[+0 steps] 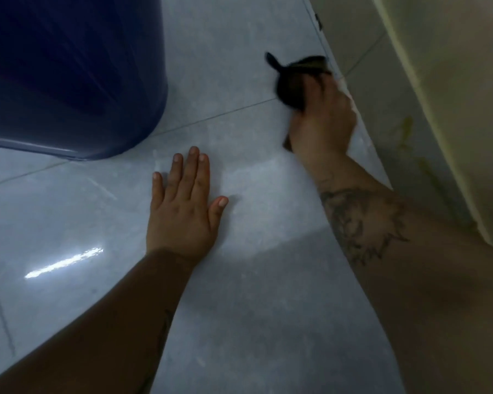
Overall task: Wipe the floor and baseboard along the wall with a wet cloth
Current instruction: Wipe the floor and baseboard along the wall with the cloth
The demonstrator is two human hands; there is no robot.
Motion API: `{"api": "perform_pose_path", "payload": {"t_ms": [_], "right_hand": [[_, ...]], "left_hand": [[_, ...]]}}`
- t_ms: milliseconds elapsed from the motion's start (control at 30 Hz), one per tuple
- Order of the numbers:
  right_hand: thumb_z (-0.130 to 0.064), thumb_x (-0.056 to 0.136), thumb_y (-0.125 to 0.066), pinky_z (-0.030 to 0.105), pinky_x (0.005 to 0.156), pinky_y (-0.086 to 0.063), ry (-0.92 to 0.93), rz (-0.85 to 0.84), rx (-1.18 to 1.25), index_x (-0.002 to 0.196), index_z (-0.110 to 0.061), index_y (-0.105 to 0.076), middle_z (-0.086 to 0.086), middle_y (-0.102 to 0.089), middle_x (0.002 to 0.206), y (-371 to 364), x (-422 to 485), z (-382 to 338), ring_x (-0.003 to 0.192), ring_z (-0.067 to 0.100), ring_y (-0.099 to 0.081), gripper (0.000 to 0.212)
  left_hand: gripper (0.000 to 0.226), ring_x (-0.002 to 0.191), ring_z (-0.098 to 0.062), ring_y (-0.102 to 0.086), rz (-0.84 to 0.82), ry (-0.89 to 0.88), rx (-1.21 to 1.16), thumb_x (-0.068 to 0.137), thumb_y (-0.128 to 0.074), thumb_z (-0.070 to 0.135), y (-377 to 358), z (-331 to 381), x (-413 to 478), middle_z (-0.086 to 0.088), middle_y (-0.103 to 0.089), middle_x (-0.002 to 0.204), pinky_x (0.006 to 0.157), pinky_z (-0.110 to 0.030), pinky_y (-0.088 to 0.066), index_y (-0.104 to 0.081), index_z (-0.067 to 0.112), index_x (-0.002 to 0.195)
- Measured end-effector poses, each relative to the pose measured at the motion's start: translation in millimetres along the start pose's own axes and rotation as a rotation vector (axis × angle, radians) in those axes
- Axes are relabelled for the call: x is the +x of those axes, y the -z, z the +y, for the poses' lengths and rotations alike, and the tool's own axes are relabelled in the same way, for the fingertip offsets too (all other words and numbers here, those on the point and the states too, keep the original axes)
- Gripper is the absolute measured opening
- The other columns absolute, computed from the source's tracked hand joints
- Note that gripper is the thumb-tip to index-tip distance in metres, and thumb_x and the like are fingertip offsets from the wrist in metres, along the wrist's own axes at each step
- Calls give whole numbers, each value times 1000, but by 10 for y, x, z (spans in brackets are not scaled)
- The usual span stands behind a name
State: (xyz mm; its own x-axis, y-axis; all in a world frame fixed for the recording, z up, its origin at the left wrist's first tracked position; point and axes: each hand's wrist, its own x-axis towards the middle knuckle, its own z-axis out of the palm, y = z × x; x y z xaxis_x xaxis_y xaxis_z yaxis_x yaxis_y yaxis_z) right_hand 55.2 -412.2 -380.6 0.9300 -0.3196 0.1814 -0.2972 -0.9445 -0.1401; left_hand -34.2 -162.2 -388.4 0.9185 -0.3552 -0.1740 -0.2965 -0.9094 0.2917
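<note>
Blue container (69, 75): a dark blue, rounded plastic body is shown at upper left, standing on the floor; only its lower part is seen.
Floor (239, 280): pale grey glossy tiles are crossed by thin grout lines, and a bright streak of reflected light is carried at lower left.
Left hand (182, 206): it is laid flat on the tile, palm down, fingers extended and slightly spread; nothing is grasped. It is placed just below the container's base, apart from it.
Cloth (292, 81): a dark, bunched cloth is pressed to the floor right at the foot of the wall; one corner is flicked out to the upper left. Its outline is blurred.
Right hand (322, 118): the fingers are closed over the cloth from behind, so that its near part is covered. A dark tattoo is borne on the forearm.
Baseboard (382, 89): a beige tiled strip is run diagonally along the floor's right edge, touched by the cloth's far side.
Wall (453, 81): a cream surface is seen above the strip, marked with yellowish stains.
</note>
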Motion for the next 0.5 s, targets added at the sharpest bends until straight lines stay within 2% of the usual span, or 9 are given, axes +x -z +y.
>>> {"api": "perform_pose_path", "payload": {"t_ms": [133, 267, 333, 400, 500], "right_hand": [[-22, 78, -53, 41, 78, -46, 400, -105, 94, 128, -21, -60, 12, -54, 138, 6, -340, -377, 105, 38, -57, 51], [-18, 78, -59, 43, 87, -44, 664, -225, 224, 126, -21, -62, 10, -54, 138, 248, -1063, -32, 112, 34, -56, 48], [-16, 79, -61, 45, 92, -44, 712, -331, 244, 124, -22, -62, 10, -56, 136, 432, -1590, 350, 115, 35, -55, 46], [-13, 78, -62, 46, 90, -47, 698, -425, 217, 121, -23, -61, 10, -58, 131, 656, -1973, 737, 111, 34, -57, 45], [-13, 73, -49, 43, 87, -50, 687, -442, 214, 117, -14, -63, 16, -65, 119, 1044, -1913, 1078, 100, 34, -62, 46]], "left_hand": [[69, 149, -22, 4, 18, -4, -7, 98, -13, 53, 2, 3, 8, -5, 3, 163, 120, -47, 0, 3, 14, 153], [71, 149, -25, -1, 44, -19, -26, 97, -14, 52, -9, -21, 0, -8, -2, 163, 120, -48, -2, -2, 11, 153], [71, 149, -25, 0, 50, -21, -23, 97, -14, 52, -27, -12, -6, -7, 0, 163, 120, -48, -2, -2, 11, 154], [71, 149, -24, 3, 48, -18, -10, 97, -12, 53, -27, -10, -8, -6, 4, 163, 120, -47, -1, 2, 13, 153], [72, 149, -23, 4, 32, -13, 23, 96, -8, 56, 0, 20, -20, -6, 3, 163, 120, -47, 1, 3, 14, 153]]}}
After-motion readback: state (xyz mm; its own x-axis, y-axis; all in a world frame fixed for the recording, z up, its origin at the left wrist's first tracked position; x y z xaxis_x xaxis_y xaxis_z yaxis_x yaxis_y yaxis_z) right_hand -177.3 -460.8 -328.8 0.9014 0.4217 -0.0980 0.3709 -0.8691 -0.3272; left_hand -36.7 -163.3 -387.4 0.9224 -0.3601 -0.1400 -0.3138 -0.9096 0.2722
